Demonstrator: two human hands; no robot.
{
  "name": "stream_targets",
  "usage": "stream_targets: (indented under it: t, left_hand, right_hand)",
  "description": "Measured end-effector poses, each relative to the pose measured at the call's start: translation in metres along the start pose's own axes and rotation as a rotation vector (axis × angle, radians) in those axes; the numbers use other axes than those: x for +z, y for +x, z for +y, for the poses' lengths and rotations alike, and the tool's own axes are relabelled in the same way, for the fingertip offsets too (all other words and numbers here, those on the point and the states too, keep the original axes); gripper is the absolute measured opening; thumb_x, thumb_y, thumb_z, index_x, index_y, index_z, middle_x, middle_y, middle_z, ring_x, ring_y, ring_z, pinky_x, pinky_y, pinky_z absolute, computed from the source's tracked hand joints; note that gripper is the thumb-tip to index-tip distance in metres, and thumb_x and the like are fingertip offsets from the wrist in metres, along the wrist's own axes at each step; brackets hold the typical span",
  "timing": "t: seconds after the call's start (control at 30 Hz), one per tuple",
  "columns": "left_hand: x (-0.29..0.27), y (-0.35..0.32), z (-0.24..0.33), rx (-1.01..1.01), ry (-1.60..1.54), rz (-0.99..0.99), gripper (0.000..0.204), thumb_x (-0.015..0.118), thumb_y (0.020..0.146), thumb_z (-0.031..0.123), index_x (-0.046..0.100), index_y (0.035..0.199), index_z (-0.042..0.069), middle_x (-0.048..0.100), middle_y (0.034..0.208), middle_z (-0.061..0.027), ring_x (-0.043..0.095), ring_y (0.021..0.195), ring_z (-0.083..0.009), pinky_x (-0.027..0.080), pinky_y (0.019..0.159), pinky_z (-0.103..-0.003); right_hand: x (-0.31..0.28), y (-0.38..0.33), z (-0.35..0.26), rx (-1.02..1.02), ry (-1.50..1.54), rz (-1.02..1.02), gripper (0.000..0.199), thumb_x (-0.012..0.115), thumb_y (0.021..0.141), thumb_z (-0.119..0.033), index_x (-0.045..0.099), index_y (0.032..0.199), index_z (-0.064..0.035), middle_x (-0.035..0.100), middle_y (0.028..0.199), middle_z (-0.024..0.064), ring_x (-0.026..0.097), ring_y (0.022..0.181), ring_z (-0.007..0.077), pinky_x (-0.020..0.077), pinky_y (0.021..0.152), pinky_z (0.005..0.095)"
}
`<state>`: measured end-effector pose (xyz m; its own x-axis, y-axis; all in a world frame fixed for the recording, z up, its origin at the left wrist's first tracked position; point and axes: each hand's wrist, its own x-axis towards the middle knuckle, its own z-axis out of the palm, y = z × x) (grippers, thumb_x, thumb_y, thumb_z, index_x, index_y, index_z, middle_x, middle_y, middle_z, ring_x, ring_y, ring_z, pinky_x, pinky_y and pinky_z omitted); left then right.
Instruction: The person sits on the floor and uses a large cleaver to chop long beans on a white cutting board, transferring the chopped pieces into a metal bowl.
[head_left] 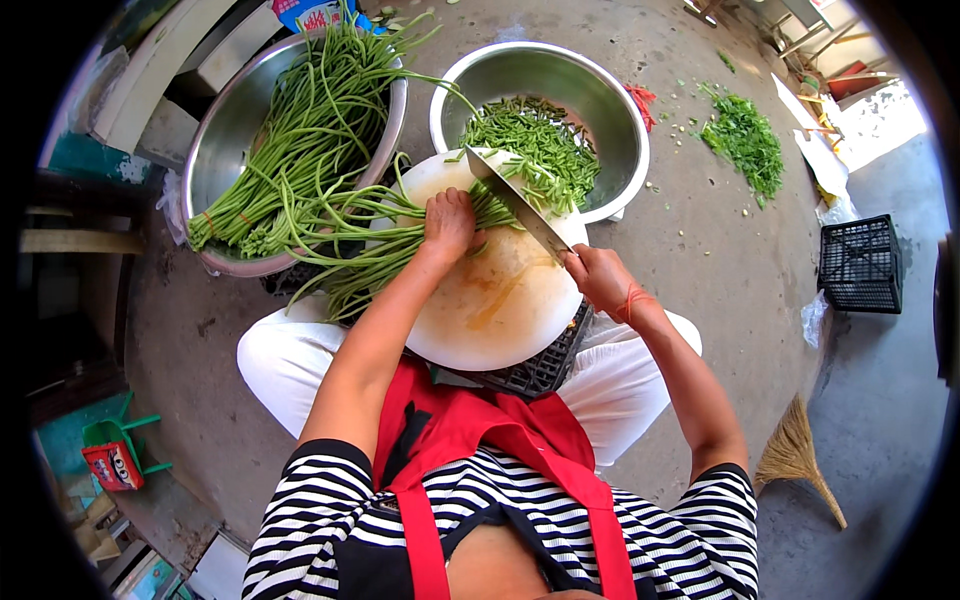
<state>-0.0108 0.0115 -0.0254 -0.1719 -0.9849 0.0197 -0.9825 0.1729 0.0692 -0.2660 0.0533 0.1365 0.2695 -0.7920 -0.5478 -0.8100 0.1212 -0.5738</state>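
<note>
My left hand (452, 224) is closed over a bunch of long green beans (375, 250), pressing it against a round white cutting board (485, 325). The beans trail off the board's left side. In my right hand (600, 278) is a cleaver (520, 207), its broad blade slanting across the cut end of the bunch, just right of my left hand. Short cut bean pieces (545, 185) lie beyond the blade at the board's far edge. More cut pieces fill part of a metal basin (625, 160) directly behind the board.
A second metal basin (215, 145) at the left holds whole long beans. The board rests on a black crate (545, 370) between my knees. Leafy greens (745, 145) lie on the floor at far right, with another black crate (860, 265) and a straw broom (795, 455) nearer.
</note>
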Motion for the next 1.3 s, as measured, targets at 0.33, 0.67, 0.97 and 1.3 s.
stream_targets:
  t: [0.33, 0.67, 0.97, 1.3]
  left_hand:
    - [0.001, -0.001, -0.001, 0.045, 0.024, 0.083, 0.08, 0.084, 0.056, 0.058, 0.058, 0.107, 0.002, 0.057, 0.102, -0.0112, 0.056, 0.101, -0.028, 0.045, 0.088, -0.042]
    - [-0.042, -0.005, -0.009, 0.043, 0.219, -0.265, 0.106, 0.081, 0.053, 0.068, 0.055, 0.119, -0.01, 0.057, 0.111, -0.0183, 0.051, 0.114, -0.0343, 0.02, 0.115, -0.061]
    - [0.009, -0.023, -0.021, 0.146, 0.13, 0.046, 0.069, 0.081, 0.063, 0.055, 0.06, 0.101, 0.002, 0.059, 0.091, -0.0095, 0.058, 0.085, -0.026, 0.043, 0.073, -0.039]
    - [-0.057, -0.033, -0.028, 0.103, 0.39, -0.201, 0.133, 0.081, 0.042, 0.074, 0.043, 0.138, -0.01, 0.054, 0.132, -0.0259, 0.04, 0.135, -0.0448, 0.004, 0.118, -0.064]
  right_hand:
    - [0.078, 0.117, 0.014, -0.284, -0.077, 0.338, 0.041, 0.047, 0.101, -0.035, 0.063, 0.093, 0.0026, 0.063, 0.065, 0.0212, 0.061, 0.048, 0.0309, 0.0493, 0.047, 0.044]
    - [0.028, -0.012, 0.0, -0.056, 0.186, 0.063, 0.037, 0.05, 0.1, -0.032, 0.064, 0.092, 0.0023, 0.06, 0.059, 0.0149, 0.059, 0.044, 0.0239, 0.0497, 0.045, 0.0383]
    - [0.089, 0.08, -0.01, -0.133, -0.106, 0.19, 0.037, 0.05, 0.097, -0.031, 0.069, 0.089, 0.0002, 0.067, 0.083, 0.0304, 0.066, 0.081, 0.047, 0.052, 0.079, 0.0522]
    - [0.073, 0.029, -0.026, -0.128, 0.264, 0.197, 0.038, 0.051, 0.099, -0.031, 0.066, 0.091, 0.0029, 0.064, 0.064, 0.0237, 0.062, 0.047, 0.0355, 0.0528, 0.057, 0.0453]
